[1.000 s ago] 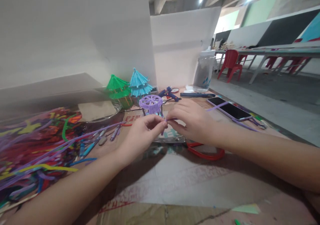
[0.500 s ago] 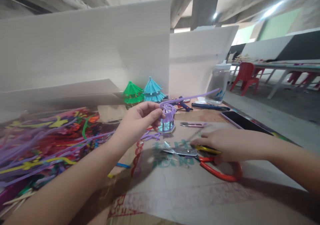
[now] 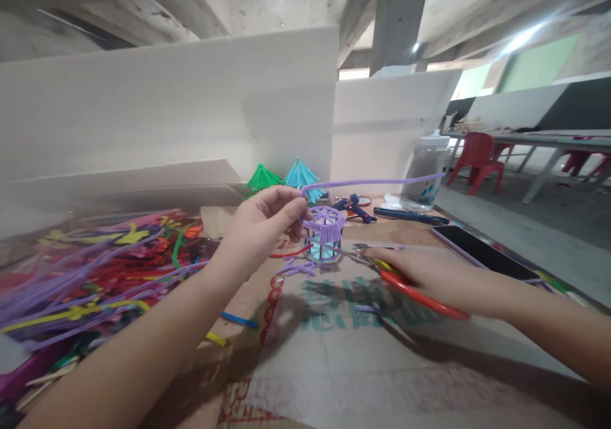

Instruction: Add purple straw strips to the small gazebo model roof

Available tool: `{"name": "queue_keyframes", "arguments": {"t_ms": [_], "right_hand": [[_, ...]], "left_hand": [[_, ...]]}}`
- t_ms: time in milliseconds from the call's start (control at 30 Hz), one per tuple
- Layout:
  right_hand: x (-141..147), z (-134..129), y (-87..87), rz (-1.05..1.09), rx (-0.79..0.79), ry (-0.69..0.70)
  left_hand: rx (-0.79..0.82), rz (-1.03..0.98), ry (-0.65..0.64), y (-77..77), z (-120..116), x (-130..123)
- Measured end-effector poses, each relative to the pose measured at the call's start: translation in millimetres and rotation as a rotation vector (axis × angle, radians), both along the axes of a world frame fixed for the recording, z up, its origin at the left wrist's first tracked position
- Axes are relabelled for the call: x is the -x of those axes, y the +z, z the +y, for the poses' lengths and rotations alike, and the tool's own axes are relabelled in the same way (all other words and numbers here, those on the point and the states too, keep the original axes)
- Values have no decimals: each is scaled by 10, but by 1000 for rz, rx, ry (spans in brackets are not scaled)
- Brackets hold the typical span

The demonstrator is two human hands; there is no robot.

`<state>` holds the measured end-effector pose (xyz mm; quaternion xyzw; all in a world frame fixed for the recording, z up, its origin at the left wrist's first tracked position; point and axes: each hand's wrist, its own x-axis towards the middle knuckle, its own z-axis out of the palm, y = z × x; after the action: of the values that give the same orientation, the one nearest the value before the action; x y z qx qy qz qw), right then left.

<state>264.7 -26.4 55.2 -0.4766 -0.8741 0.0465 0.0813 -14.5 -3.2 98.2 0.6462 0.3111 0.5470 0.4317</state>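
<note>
Pinched in my left hand point(image 3: 277, 216) is a long purple pipe cleaner point(image 3: 377, 182) that stretches to the right in the air. Just right of those fingers stands a small round model point(image 3: 324, 233) with a purple spoked top, dark posts and a light-blue base. My right hand point(image 3: 420, 276) is closed on the scissors point(image 3: 420, 296), which have red and yellow handles; they are lifted off the table, with the blades pointing left toward the model. Short purple pieces point(image 3: 303, 267) lie in front of the model.
Colourful pipe cleaners point(image 3: 109, 257) are heaped at the left. Green point(image 3: 263, 177) and blue point(image 3: 300, 174) umbrella-like roofs stand behind. A glue gun point(image 3: 356, 207), a blue cutter point(image 3: 410, 215), a water bottle point(image 3: 427, 171) and a phone point(image 3: 482, 251) are at the back and right.
My right hand has taken hold of the scissors and lifted them off the table toward the model. The view has shifted slightly, and the purple pipe cleaner now lies more level.
</note>
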Motion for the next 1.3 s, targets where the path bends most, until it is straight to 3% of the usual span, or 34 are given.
{"name": "queue_keyframes", "arguments": {"t_ms": [133,267,433,600,800,1300], "right_hand": [[-18,32,13,163,140,-76],[51,1,53,280,149,-4],[154,-101,-3,426,245,39],[246,-190,-82,616,344,101],[310,-242,-16,638,359,75],[360,-270,-89,749,393,133]], "left_hand": [[-33,-25,70,124,-85,44],[-59,-33,105,142,-107,45],[-48,63,29,-13,-13,-3],[-4,288,-94,-182,-24,-116],[9,380,-116,-230,-97,-192],[-20,428,-116,-225,-88,-170]]}}
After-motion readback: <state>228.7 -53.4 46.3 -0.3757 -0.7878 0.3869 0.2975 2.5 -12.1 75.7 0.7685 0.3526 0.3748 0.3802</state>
